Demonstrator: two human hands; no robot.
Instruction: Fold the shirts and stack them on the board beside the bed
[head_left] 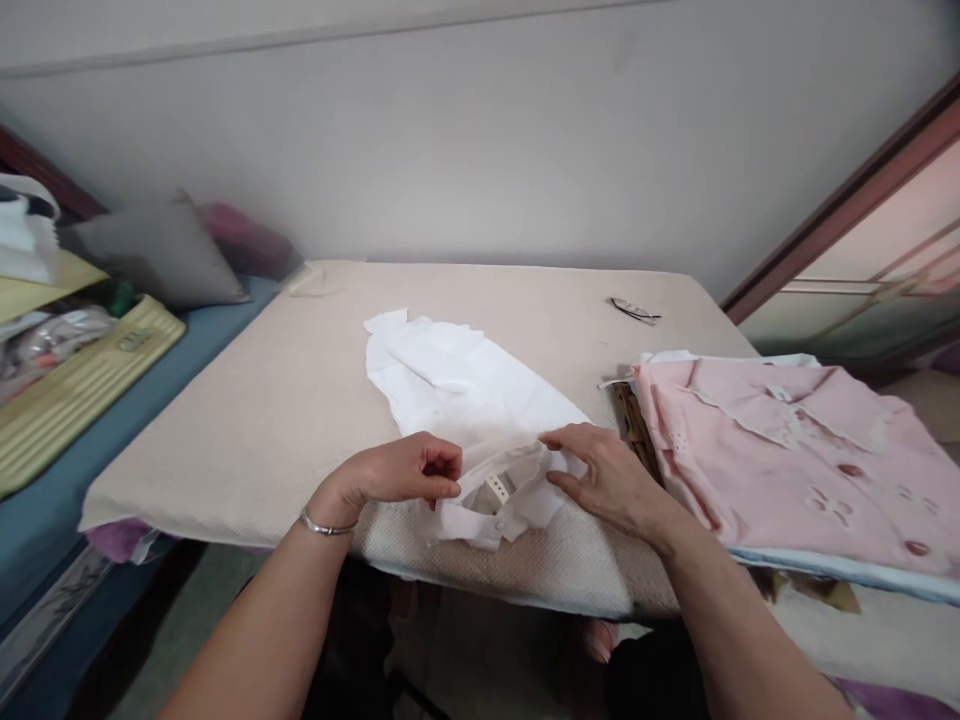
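Lying near the front edge of a beige table cover with a dimpled weave, a thin white garment spreads back in soft, shallow creases, narrowing to a ragged corner at the far left. Its near end is bunched into a loose loop, stiffer along the band, with a small pale strip pierced by a row of holes inside. The left hand, a metal bracelet at its wrist, is curled, thumb and forefinger tips close together at the loop's left edge; whether they actually pinch the cloth is hard to tell. The right hand sits at the loop's other side, thumb and forefinger parted a little, fingertips against the fabric. The two hands are apart, with the loop between them. Beyond the right hand lies a flat stack topped by a soft pink garment with a lace-edged collar and round brown buttons. Thin-framed glasses rest farther back on the cover.
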